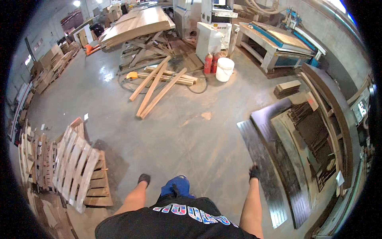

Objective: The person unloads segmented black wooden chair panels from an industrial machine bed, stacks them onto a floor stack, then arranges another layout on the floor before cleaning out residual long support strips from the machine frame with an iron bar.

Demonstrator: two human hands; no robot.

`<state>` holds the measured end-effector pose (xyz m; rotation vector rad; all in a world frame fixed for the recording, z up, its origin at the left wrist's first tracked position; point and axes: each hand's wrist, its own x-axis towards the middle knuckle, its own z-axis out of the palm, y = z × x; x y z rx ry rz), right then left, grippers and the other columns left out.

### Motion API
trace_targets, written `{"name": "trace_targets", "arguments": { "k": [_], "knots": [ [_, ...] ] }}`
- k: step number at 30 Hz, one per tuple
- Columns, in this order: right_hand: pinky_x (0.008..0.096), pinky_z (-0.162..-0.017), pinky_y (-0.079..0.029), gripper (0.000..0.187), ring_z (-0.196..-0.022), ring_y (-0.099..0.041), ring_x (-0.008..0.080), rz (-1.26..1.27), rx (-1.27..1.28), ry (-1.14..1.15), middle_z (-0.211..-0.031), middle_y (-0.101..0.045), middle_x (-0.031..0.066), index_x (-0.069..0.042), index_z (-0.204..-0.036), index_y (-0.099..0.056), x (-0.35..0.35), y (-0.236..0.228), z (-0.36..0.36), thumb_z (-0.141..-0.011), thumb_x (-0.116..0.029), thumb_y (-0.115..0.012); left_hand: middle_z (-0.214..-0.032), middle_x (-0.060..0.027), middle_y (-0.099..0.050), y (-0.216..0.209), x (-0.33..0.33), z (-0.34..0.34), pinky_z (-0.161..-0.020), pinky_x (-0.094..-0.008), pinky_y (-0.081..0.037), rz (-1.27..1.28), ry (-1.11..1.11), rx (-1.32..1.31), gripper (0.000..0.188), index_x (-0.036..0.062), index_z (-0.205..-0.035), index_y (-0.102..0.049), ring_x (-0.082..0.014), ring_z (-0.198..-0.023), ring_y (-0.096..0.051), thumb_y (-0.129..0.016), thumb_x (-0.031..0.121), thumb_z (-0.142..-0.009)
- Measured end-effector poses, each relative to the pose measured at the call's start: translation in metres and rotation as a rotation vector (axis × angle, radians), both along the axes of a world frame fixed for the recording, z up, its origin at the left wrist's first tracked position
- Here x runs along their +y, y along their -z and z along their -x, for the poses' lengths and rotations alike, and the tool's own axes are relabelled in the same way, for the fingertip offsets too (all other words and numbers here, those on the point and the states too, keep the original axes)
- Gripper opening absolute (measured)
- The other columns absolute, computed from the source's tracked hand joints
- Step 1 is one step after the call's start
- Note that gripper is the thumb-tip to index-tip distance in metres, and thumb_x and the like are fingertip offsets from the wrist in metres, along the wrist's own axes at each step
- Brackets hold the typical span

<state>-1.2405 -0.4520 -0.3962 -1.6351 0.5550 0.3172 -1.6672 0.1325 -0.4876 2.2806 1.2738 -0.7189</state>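
Observation:
My left hand point(145, 179), in a dark glove, hangs away from my body over the grey concrete floor. Its fingers blend into one dark shape; I see nothing held in it. My right hand point(254, 171), also dark-gloved, is out to the right with its fingers slightly apart and nothing in it. Nearest to it is a long dark panel point(260, 159) with a shiny, streaked surface; whether the hand touches it I cannot tell. Beyond lies a second dark panel point(292, 187). Slatted wooden pallets point(75, 163) stand tilted at the left.
Loose wooden beams point(153, 87) lie crossed on the floor ahead, with a dark cable around them. Behind is a stack of wood sheets point(139, 26). A white bucket point(225, 69) stands beside red fire extinguishers point(208, 63). A machine table point(276, 44) is at the far right.

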Motion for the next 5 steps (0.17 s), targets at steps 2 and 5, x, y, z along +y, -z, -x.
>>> {"name": "trace_targets", "arguments": {
  "k": [2, 5],
  "knots": [
    [0.0235, -0.058, -0.04, 0.028, -0.068, -0.055, 0.0111, -0.109, -0.185, -0.09, -0.081, -0.059, 0.0009, -0.013, -0.109, -0.06, 0.11, -0.086, -0.052, -0.089, -0.033, -0.058, -0.12, -0.0107, -0.058, -0.012, -0.001, 0.018, -0.089, -0.0393, -0.047, -0.055, 0.547, 0.509, 0.032, 0.0115, -0.109, -0.065, -0.026, -0.109, -0.057, -0.041, 0.021, -0.089],
    [0.0271, -0.066, -0.044, 0.028, -0.076, -0.057, 0.0137, -0.04, -0.575, -0.375, -0.088, -0.061, 0.0031, -0.013, -0.112, -0.06, 0.155, -0.067, -0.135, -0.09, -0.03, -0.056, -0.137, -0.0061, -0.043, -0.023, -0.007, -0.039, -0.097, -0.0371, -0.041, -0.138, 0.555, 0.409, 0.042, 0.0138, -0.13, -0.048, -0.0237, -0.123, -0.045, -0.043, 0.023, -0.09]
  ]
}}
